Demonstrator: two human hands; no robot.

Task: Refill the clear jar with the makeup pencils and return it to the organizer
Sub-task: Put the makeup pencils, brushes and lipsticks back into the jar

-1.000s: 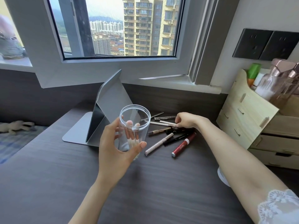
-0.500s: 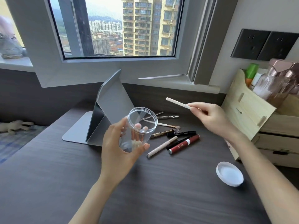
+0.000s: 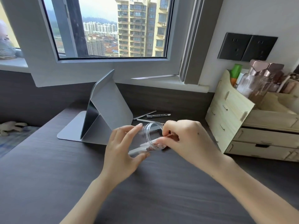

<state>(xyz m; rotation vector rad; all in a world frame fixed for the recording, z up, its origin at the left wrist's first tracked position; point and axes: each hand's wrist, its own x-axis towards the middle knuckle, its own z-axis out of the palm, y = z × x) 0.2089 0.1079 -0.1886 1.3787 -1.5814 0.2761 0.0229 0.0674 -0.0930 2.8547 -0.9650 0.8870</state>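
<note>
My left hand (image 3: 123,147) holds the clear jar (image 3: 152,136) tilted above the tabletop (image 3: 48,175), mouth toward my right hand (image 3: 182,139), which pinches a white pencil (image 3: 146,145) at the rim, so I should feed it straight and slowly.

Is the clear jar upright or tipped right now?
Tipped: the clear jar lies tilted in the left hand, its open mouth facing the right hand.

Clear jar (image 3: 152,136) tipped sideways — pencils (image 3: 142,148) inside (blurred, perhaps white).
</note>
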